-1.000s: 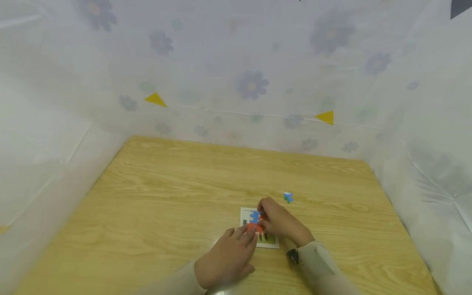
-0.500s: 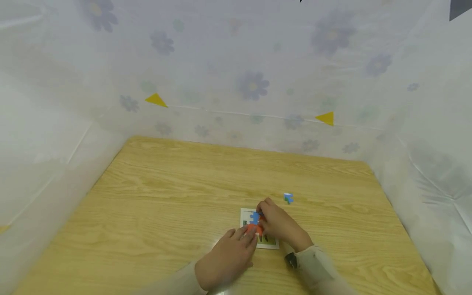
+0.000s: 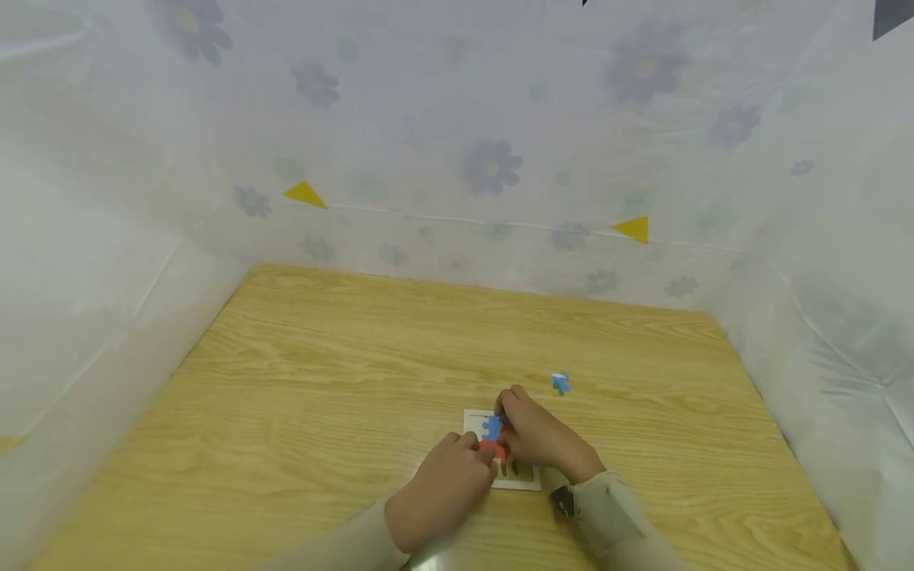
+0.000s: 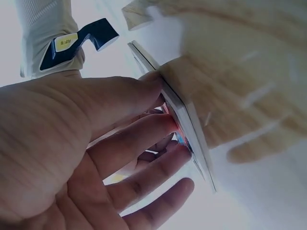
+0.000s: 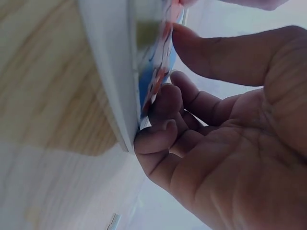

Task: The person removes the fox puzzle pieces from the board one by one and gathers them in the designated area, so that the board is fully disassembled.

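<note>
A small jigsaw board (image 3: 527,484) with a white border lies on the wooden table, bearing blue (image 3: 489,429) and red (image 3: 486,451) picture parts. My left hand (image 3: 441,485) reaches over its left side; fairly straight fingers press the red part, and in the left wrist view the thumb (image 4: 148,86) touches the board's edge. Over the board's upper right, my right hand (image 3: 546,438) pinches a red-and-blue puzzle piece (image 5: 162,72) between thumb and curled fingers, low against the surface. How far that piece sits in the board is hidden by the fingers.
One loose blue, white and green puzzle piece (image 3: 560,384) lies beyond the right hand. The wood-grain table (image 3: 321,381) is enclosed by pale, flower-printed sheeting (image 3: 428,143) at the back and sides. Yellow triangles (image 3: 631,229) mark the back sheet.
My left fingers have drawn up and bent slightly more on the board. The board has shifted a little toward me. My right hand keeps its pinch with small movements.
</note>
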`<state>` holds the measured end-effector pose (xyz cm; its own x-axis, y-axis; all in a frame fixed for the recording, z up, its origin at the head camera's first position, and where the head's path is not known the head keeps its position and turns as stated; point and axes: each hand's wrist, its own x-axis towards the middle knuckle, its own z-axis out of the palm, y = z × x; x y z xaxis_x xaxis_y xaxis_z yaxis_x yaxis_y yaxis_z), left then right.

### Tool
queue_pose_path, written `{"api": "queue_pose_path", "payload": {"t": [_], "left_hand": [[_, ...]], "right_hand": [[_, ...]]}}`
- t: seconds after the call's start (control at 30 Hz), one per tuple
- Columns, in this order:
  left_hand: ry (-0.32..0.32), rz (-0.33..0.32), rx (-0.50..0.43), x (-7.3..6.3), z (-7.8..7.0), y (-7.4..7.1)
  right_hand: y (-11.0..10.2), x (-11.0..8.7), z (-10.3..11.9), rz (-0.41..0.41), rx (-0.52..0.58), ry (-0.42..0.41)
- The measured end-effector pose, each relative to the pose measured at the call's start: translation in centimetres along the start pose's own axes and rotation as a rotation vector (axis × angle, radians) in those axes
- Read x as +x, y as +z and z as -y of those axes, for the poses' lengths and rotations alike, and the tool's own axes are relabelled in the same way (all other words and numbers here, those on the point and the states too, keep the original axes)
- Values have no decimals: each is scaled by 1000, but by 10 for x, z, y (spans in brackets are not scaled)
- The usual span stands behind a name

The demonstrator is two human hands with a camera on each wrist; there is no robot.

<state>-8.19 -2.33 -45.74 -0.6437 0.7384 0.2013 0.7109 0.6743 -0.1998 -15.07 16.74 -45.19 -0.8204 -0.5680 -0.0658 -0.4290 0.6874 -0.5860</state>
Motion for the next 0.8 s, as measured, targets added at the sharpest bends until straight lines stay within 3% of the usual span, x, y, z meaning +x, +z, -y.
{"api": "queue_pose_path", "payload": {"t": [0.43, 0.8], "left_hand": [[18, 62, -54, 4, 7, 2], [-1, 79, -83, 2, 7, -1]], "right_hand": [[4, 4, -7, -64, 59, 12], [1, 6, -16, -13, 165, 0]]}}
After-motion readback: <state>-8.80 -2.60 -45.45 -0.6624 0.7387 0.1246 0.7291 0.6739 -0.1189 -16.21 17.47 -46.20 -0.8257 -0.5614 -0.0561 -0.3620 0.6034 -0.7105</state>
